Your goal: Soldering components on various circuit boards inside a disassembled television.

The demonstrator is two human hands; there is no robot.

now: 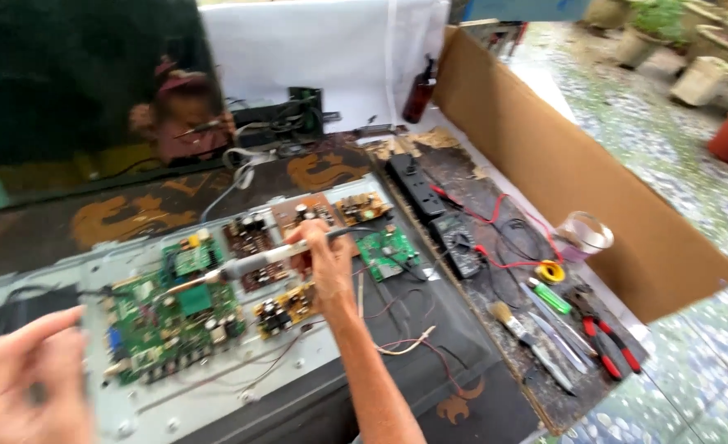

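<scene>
My right hand (324,267) grips a soldering iron (245,265) by its handle, with the tip pointing left over the large green circuit board (179,316). That board is mounted on a grey metal back panel (216,390) together with several smaller brown and yellow boards. My left hand (23,386) hovers blurred at the lower left, off the panel's corner, fingers loosely apart and holding nothing I can see. A small green board (387,251) lies just right of my right hand.
A black multimeter (461,245) with red leads, a power strip (416,185), a brush (516,329), red-handled pliers (606,337), a solder roll (551,271) and a glass (584,234) lie at right. A cardboard wall (578,173) stands beyond. A dark screen (76,90) leans at the back left.
</scene>
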